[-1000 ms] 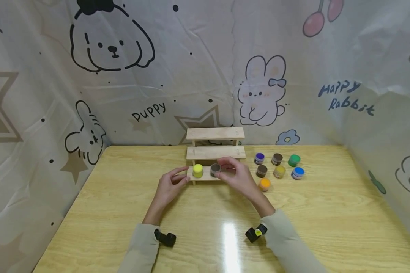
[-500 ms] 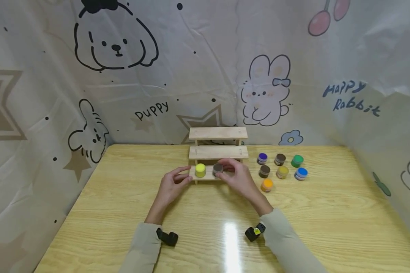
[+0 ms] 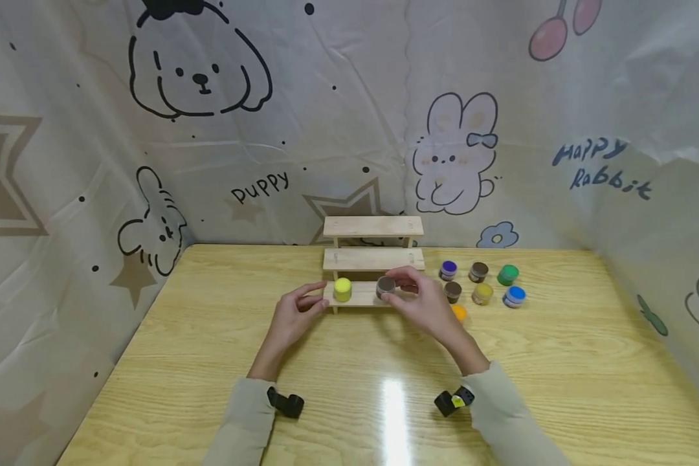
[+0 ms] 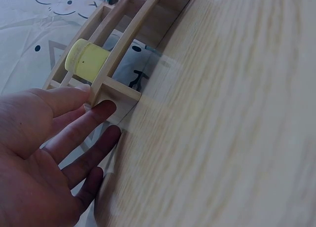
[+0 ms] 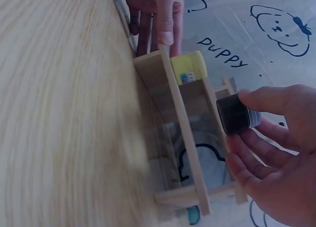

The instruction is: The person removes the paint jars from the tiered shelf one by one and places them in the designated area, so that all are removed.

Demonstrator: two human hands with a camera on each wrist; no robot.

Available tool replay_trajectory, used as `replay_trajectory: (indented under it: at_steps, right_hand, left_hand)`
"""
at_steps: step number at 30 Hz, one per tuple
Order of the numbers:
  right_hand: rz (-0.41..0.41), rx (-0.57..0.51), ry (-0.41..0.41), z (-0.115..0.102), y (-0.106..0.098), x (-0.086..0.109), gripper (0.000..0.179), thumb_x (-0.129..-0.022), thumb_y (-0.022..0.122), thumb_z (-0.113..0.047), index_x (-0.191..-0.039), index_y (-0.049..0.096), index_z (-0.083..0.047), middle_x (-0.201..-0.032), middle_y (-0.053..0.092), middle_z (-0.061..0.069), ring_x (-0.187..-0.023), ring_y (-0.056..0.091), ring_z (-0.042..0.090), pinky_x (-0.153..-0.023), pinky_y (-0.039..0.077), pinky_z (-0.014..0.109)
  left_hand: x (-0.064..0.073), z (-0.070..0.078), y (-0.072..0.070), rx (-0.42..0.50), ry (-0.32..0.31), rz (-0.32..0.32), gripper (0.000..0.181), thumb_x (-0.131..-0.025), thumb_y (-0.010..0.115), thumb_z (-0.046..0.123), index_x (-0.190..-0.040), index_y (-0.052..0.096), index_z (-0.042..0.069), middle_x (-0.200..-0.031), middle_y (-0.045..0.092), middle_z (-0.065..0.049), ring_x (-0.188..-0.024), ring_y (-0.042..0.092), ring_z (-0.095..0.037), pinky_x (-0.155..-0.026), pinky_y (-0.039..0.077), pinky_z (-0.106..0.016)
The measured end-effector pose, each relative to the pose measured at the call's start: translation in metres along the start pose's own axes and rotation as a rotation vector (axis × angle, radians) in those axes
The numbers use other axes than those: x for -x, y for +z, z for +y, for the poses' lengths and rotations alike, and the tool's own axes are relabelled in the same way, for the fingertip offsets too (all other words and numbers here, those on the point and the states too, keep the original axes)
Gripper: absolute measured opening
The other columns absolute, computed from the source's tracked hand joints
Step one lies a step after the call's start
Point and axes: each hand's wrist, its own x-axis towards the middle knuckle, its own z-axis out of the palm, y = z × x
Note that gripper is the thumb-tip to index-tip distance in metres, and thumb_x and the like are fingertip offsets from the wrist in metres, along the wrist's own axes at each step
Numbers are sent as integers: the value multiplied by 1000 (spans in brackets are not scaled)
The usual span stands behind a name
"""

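Observation:
My right hand (image 3: 425, 301) pinches a small dark-lidded paint jar (image 3: 386, 287) between thumb and fingers, over the right part of the lowest step of a wooden stepped rack (image 3: 373, 259). In the right wrist view the dark jar (image 5: 236, 113) is tilted; whether it touches the step cannot be told. A yellow paint jar (image 3: 342, 290) stands upright near the left end of that step. My left hand (image 3: 294, 316) holds this end between thumb and index finger, its other fingers loosely spread beside the rack, as the left wrist view shows.
Several paint jars stand on the table right of the rack: purple (image 3: 448, 270), brown (image 3: 479, 272), green (image 3: 508, 274), yellow-ochre (image 3: 482, 294) and blue (image 3: 514, 296). An orange jar (image 3: 459, 313) is partly behind my right hand. A printed cloth (image 3: 338, 129) hangs behind the table.
My right hand has moved the dark jar rightward along the lowest step, away from the yellow jar. My left hand stays at the rack's left end. The head view has shifted slightly.

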Motion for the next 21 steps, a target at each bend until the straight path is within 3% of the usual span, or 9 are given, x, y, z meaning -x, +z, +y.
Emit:
replay_trajectory:
  at_steps: [14,21]
  right_hand:
    - [21,83,-23,-4,-50,30,38,-90,82,-10,-124,66,-5,-117,69,10,-112,67,29,-97,54,47]
    - [46,150,-8,-1,-76,49,37,-91,81,-13,-123,65,-4,-119,68,12,-111,68,32,-92,49,15]
  left_hand:
    - [0,-4,0,-8,8,5,41,-97,73,9,-137,66,6,-114,75,-15,-109,71,-26,-99,52,-48]
    - [0,-2,0,3,3,8,39,-96,74,10,-135,68,9,-113,76,-14,-109,71,-25,-97,53,-46]
